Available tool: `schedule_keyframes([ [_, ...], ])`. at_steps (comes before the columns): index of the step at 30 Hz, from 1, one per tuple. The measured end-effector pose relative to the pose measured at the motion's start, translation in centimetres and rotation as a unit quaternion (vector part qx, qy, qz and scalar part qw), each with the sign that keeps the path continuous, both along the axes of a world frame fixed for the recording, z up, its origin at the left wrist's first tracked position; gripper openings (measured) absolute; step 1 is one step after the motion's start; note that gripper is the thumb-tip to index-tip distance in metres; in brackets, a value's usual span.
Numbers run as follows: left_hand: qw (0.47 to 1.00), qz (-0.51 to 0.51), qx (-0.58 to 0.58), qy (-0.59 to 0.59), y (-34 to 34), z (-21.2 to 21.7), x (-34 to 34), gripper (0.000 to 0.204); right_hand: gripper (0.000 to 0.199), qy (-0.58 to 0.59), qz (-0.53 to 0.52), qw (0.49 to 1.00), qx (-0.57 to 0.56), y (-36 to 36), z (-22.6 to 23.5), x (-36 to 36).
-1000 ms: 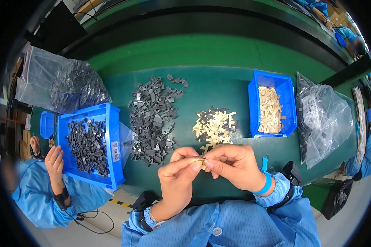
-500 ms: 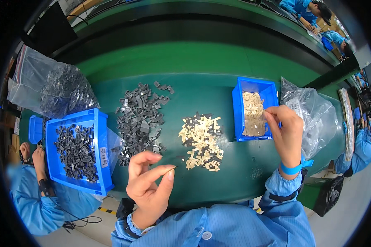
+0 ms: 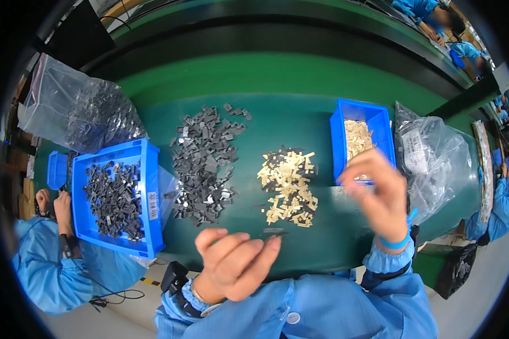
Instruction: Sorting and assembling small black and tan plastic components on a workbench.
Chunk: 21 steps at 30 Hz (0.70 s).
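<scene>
A small dark grey flat piece (image 3: 275, 231) was seen just at the tip of the left hand (image 3: 234, 263), whose fingers were loosely curled with forefinger and thumb brought toward it; whether the piece was pinched or merely lay on the green work surface (image 3: 300, 73) could not be told. The right hand (image 3: 379, 195) was raised in front of the small blue plastic bin of cream-coloured parts (image 3: 361, 141), fingers bent and blurred, so whether anything was held in it could not be told.

Between the hands a loose heap of mixed cream and dark plastic pieces (image 3: 288, 186) was laid out, probably for easy picking. A wider spread of dark grey pieces (image 3: 203, 158) was set further left, beside a large blue plastic bin of dark grey parts (image 3: 119, 198). Clear plastic bags (image 3: 79, 116) were kept at both ends. A co-worker's hand (image 3: 62, 206) was seen at the far left.
</scene>
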<state>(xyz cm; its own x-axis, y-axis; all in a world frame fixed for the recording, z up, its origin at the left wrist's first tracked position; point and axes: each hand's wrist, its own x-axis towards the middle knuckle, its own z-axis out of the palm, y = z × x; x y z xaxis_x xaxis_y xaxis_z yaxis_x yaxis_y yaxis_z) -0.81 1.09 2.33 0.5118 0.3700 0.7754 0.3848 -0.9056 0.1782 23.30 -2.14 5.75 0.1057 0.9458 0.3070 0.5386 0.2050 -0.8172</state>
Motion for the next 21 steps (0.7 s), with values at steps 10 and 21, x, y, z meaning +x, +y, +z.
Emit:
schedule_keyframes([
  [10,0.998,0.007,0.043,0.037,-0.5,-0.2,-0.4,0.020,0.010,0.141,0.237,0.956,-0.095,1.1,-1.7,-4.3],
  [21,0.996,0.061,0.003,0.070,0.6,-1.2,1.0,0.027,0.008,0.083,0.153,0.983,-0.066,1.1,-3.2,-4.9],
])
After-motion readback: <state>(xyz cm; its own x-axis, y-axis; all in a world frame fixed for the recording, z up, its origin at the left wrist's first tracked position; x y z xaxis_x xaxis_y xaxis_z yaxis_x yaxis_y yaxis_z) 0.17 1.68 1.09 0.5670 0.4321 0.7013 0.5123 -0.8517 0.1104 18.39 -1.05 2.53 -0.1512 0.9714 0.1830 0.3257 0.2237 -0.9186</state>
